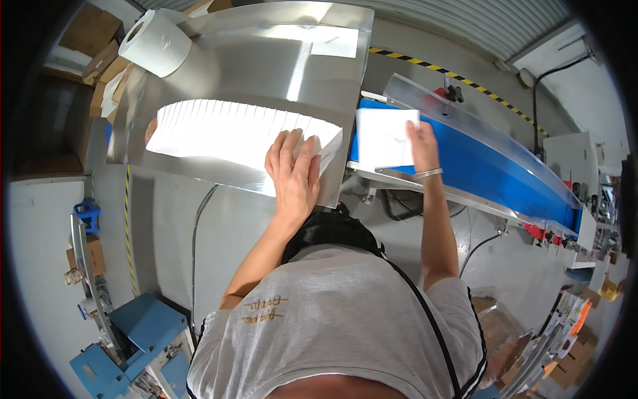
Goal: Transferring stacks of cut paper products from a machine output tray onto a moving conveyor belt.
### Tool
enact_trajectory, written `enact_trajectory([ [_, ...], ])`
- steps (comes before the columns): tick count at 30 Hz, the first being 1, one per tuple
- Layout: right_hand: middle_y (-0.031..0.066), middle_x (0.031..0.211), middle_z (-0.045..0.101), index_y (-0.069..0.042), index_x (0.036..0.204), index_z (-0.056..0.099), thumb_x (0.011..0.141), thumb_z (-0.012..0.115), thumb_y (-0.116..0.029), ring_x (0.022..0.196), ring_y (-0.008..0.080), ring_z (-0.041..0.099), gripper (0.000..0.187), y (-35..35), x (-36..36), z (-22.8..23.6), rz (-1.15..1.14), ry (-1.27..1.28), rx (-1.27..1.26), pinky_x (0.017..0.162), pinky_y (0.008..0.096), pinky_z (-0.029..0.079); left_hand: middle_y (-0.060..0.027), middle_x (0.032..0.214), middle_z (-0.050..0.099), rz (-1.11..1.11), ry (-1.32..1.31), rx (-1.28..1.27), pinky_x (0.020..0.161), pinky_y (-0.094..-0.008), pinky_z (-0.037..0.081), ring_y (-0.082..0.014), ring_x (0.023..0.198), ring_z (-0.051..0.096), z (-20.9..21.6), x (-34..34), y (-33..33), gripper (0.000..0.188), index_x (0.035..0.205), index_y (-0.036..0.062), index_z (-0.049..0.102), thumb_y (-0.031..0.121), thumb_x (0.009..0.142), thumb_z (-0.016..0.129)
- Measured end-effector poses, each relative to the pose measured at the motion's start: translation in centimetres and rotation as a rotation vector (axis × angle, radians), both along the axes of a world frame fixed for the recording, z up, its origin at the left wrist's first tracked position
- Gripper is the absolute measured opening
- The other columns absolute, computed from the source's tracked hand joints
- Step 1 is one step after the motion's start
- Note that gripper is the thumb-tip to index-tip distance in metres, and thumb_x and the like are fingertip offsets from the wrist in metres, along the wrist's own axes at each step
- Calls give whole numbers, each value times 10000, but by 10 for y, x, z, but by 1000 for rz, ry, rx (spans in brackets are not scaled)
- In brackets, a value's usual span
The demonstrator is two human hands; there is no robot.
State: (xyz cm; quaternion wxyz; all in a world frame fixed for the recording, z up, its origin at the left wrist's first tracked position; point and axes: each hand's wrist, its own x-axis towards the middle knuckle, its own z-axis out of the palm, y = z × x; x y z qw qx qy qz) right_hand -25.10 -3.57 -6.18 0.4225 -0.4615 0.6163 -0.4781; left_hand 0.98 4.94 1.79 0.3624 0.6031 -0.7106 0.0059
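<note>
White row of thin pieces (219, 133), packed side by side along the steel table (246, 73). Left hand (292, 169) draped over its right end, fingers slightly spread. Right hand (423, 145) pinching a white square packet (385, 138) by its right edge, over the blue belt's (478, 163) left end; can't tell whether they touch. White roll (159, 48) at table's far-left corner.

Glare streaks the steel table (232, 73), white packets (219, 130) wash out, and outer edges bend.
</note>
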Motion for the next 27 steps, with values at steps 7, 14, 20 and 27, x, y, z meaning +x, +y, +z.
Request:
enact_trajectory([
  [7,171,1027,606,-41,1085,555,783,696,-303,945,350,567,424,12,-46,10,-475,1377,-238,802,370,457,-135,1233,505,-54,21,-46,982,-471,309,-353,1171,435,-5,3,-2,310,1043,69,649,-15,745,644],
  [14,69,1074,595,-71,1195,518,756,729,-117,908,151,577,490,8,57,66,628,202,-93,810,289,481,-134,1228,511,-73,-9,-32,981,-472,311,-353,1174,435,1,3,0,295,1017,67,659,-22,736,644],
  [20,83,1074,594,-65,1171,520,755,727,-110,896,146,580,467,1,76,62,662,162,-109,794,286,488,-139,1216,521,-64,64,-7,976,-474,314,-352,1186,422,-1,5,0,313,989,64,672,-70,712,618],
  [27,62,1094,580,-49,1129,547,746,722,-88,960,156,562,423,1,72,64,799,122,-112,847,293,468,-144,1239,509,-148,-17,-25,987,-494,297,-365,1204,404,-3,11,2,321,995,59,668,-56,699,618],
])
